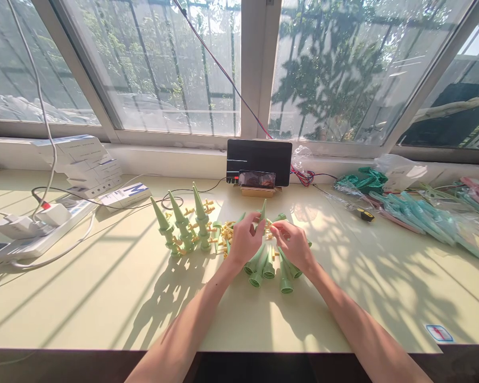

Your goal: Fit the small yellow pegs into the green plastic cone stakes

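My left hand is closed round an upright green cone spike, its tip pointing up. My right hand pinches something small at the spike's side; it looks like one of the little yellow pieces, but I cannot make it out. Under both hands lies a pile of green cone spikes on their sides. A scatter of small yellow pieces lies just left of my left hand. Three green spikes with yellow pieces on them stand upright further left.
A dark tablet with a phone in front leans against the window sill. A power strip with chargers and cables and stacked white boxes are at the left. Bagged green parts lie at the right.
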### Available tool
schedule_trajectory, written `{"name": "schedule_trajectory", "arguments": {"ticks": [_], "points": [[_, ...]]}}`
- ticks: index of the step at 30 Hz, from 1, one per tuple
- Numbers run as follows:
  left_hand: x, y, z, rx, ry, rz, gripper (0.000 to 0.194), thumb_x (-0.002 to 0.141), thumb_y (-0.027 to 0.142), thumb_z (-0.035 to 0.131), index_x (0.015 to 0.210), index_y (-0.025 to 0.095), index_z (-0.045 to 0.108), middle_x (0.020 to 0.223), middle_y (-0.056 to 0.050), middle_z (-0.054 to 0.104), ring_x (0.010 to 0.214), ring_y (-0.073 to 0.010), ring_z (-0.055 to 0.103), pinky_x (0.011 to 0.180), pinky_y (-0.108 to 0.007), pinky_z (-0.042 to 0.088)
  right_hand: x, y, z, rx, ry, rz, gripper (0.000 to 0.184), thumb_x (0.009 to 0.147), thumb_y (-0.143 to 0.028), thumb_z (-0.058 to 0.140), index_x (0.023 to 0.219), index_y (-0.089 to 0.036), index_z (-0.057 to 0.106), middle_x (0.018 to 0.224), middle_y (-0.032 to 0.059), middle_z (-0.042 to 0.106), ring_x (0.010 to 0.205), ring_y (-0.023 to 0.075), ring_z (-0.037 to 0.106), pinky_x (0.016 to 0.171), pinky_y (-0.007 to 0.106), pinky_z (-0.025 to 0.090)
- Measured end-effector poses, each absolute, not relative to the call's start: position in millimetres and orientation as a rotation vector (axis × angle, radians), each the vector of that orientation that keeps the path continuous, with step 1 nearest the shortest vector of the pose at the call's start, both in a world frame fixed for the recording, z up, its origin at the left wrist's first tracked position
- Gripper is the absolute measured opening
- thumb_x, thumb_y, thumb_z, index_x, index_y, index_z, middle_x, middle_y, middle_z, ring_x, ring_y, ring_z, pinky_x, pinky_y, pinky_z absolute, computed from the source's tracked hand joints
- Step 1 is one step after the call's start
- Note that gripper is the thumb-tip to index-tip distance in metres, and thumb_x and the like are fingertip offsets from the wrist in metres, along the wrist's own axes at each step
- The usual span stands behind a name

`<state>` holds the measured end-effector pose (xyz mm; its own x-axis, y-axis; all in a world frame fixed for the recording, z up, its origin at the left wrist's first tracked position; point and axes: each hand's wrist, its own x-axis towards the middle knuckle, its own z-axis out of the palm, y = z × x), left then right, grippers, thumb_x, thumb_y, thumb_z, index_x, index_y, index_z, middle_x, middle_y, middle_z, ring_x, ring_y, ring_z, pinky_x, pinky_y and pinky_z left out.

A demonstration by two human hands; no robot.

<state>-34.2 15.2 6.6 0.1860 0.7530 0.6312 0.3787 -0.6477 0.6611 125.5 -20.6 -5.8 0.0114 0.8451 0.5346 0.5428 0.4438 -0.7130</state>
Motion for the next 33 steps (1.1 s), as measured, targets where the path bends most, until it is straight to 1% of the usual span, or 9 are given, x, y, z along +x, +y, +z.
{"name": "schedule_trajectory", "arguments": {"ticks": [5, 8, 10, 13, 15, 18, 22, 29, 33], "points": [[-34.4, 13.8, 7.0, 2.112, 1.060, 1.420, 0.012, 0.095, 0.031, 0.056, 0.094, 0.021, 0.062, 0.076, 0.000, 0.071, 0.038, -0.0070, 0.038, 0.050, -0.026, 0.040, 125.5, -22.1, -3.4, -1.239, -1.693, 0.365, 0.045, 0.101, -0.053, 0.044, 0.075, -0.020, 0.061, 0.063, 0.0023, 0.063, 0.050, 0.0134, 0.055, 0.052, 0.025, 0.044], [-34.4, 13.8, 6.3, 2.105, 1.056, 1.409, 0.012, 0.095, 0.032, 0.056, 0.094, 0.021, 0.062, 0.077, 0.000, 0.071, 0.038, -0.0068, 0.037, 0.049, -0.026, 0.039, 125.2, -22.7, -2.8, -1.241, -1.693, 0.371, 0.048, 0.102, -0.053, 0.042, 0.070, -0.020, 0.058, 0.060, 0.0017, 0.061, 0.049, 0.0133, 0.055, 0.051, 0.025, 0.042], [-34.4, 14.3, 5.7, 2.092, 1.067, 1.416, 0.012, 0.095, 0.031, 0.056, 0.094, 0.021, 0.062, 0.077, 0.000, 0.070, 0.039, -0.0067, 0.037, 0.050, -0.026, 0.039, 125.0, -23.1, -2.6, -1.236, -1.680, 0.372, 0.045, 0.101, -0.052, 0.043, 0.074, -0.020, 0.061, 0.063, 0.0022, 0.064, 0.051, 0.0136, 0.056, 0.052, 0.025, 0.043], [-34.5, 15.7, 4.9, 2.069, 1.080, 1.438, 0.012, 0.095, 0.031, 0.056, 0.093, 0.020, 0.061, 0.079, 0.000, 0.071, 0.039, -0.0066, 0.039, 0.049, -0.025, 0.038, 124.7, -23.5, -2.5, -1.233, -1.647, 0.374, 0.034, 0.099, -0.049, 0.050, 0.092, -0.019, 0.065, 0.073, 0.0034, 0.070, 0.053, 0.0136, 0.060, 0.053, 0.024, 0.046], [-34.6, 16.5, 4.7, 2.062, 1.086, 1.448, 0.012, 0.095, 0.031, 0.056, 0.093, 0.020, 0.061, 0.078, 0.000, 0.070, 0.039, -0.0066, 0.039, 0.049, -0.025, 0.038, 124.5, -23.5, -2.5, -1.229, -1.638, 0.370, 0.029, 0.097, -0.046, 0.055, 0.099, -0.019, 0.065, 0.079, 0.0045, 0.072, 0.053, 0.0131, 0.060, 0.054, 0.024, 0.048], [-34.6, 16.8, 5.0, 2.053, 1.094, 1.448, 0.013, 0.095, 0.032, 0.056, 0.093, 0.020, 0.061, 0.076, 0.001, 0.069, 0.039, -0.0066, 0.038, 0.049, -0.025, 0.037, 124.2, -22.8, -3.4, -1.219, -1.640, 0.368, 0.023, 0.094, -0.040, 0.058, 0.101, -0.019, 0.066, 0.087, 0.0061, 0.073, 0.055, 0.0127, 0.061, 0.053, 0.024, 0.048], [-34.2, 16.3, 5.8, 2.050, 1.093, 1.456, 0.011, 0.095, 0.031, 0.057, 0.093, 0.021, 0.062, 0.078, 0.000, 0.071, 0.039, -0.0067, 0.040, 0.049, -0.025, 0.038, 123.9, -21.1, -6.0, -1.235, -1.634, 0.361, 0.020, 0.094, -0.036, 0.057, 0.098, -0.020, 0.067, 0.086, 0.0061, 0.073, 0.057, 0.0135, 0.062, 0.054, 0.025, 0.049], [-34.3, 16.0, 6.0, 2.088, 1.082, 1.460, 0.012, 0.095, 0.031, 0.056, 0.094, 0.021, 0.062, 0.075, 0.000, 0.070, 0.039, -0.0072, 0.041, 0.050, -0.026, 0.039, 124.5, -21.3, -5.6, -1.236, -1.665, 0.343, 0.033, 0.099, -0.047, 0.051, 0.091, -0.019, 0.066, 0.081, 0.0058, 0.071, 0.055, 0.0136, 0.059, 0.053, 0.025, 0.047], [-34.7, 15.7, 6.0, 2.104, 1.080, 1.444, 0.011, 0.095, 0.030, 0.057, 0.093, 0.021, 0.062, 0.077, 0.000, 0.071, 0.039, -0.0070, 0.040, 0.050, -0.026, 0.039, 125.0, -22.0, -4.4, -1.251, -1.680, 0.343, 0.039, 0.100, -0.051, 0.047, 0.085, -0.019, 0.064, 0.069, 0.0030, 0.066, 0.053, 0.0137, 0.056, 0.053, 0.025, 0.045]]}}
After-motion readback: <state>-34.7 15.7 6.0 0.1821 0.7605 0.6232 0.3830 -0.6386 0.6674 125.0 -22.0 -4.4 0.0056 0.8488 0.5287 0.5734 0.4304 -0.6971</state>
